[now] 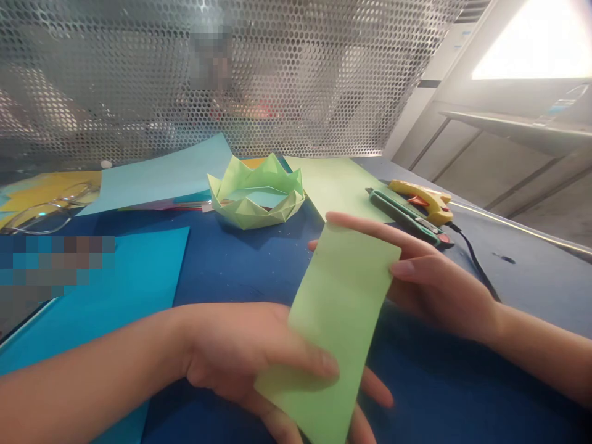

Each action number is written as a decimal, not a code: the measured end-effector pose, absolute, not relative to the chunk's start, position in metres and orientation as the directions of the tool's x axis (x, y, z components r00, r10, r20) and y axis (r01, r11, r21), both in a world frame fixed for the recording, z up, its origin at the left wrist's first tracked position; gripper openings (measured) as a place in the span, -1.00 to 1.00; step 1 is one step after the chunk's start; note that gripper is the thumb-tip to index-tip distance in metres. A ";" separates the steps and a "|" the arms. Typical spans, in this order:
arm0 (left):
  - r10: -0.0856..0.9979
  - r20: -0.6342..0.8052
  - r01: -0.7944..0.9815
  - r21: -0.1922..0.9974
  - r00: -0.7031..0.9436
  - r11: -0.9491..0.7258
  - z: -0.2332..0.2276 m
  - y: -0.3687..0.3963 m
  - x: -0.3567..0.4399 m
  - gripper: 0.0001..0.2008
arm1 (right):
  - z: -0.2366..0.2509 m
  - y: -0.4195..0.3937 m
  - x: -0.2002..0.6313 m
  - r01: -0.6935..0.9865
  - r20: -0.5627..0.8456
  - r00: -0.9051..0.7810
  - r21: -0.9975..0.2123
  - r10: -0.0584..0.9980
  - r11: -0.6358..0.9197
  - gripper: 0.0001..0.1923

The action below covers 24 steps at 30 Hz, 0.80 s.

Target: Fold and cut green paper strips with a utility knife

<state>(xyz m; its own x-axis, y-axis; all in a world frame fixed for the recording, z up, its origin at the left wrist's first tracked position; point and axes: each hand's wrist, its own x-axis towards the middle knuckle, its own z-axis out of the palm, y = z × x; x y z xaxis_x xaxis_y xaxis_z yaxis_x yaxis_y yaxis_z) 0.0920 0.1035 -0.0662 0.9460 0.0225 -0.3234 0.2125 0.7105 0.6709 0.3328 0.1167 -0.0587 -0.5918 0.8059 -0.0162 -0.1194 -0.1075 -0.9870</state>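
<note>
A light green strip of paper point(340, 290) is held up at a slant between my two hands, above the blue table. My left hand point(259, 351) grips its lower part, thumb flat on the front and fingers behind. At the upper right edge, my right hand point(435, 283) pinches the strip, with the thumb at the edge and the other fingers partly hidden behind the paper. Beyond them stands a folded green paper bowl point(256, 197) with a pointed rim and something light blue inside.
A yellow glue gun point(428, 200) with a black cord lies at the right beside a green-handled tool point(407, 216). Green paper point(342, 185), pale blue paper point(161, 179), a bright blue sheet point(139, 277) and glasses point(44, 213) lie around. A perforated metal panel point(277, 74) rises behind.
</note>
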 end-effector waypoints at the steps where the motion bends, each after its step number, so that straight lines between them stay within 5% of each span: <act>1: 0.029 -0.313 0.201 0.675 0.949 0.710 -0.068 0.103 0.092 -0.74 | -0.059 0.117 0.332 -0.117 -0.024 -0.577 -0.987 0.816 -0.112 -0.47; 8: 0.115 -0.186 0.057 0.725 0.976 0.686 -0.071 0.097 0.096 -0.71 | -0.061 0.122 0.326 -0.089 0.013 -0.470 -0.996 0.882 -0.032 -0.65; 13: 0.170 -0.311 0.113 0.717 0.935 0.688 -0.058 0.098 0.097 -0.69 | -0.061 0.123 0.327 -0.084 0.072 -0.452 -0.996 0.889 0.038 -0.61; 24: 0.272 -0.258 -0.048 0.638 0.927 0.768 -0.063 0.093 0.106 -0.61 | -0.064 0.125 0.330 0.041 0.165 -0.464 -0.977 0.870 0.207 -0.65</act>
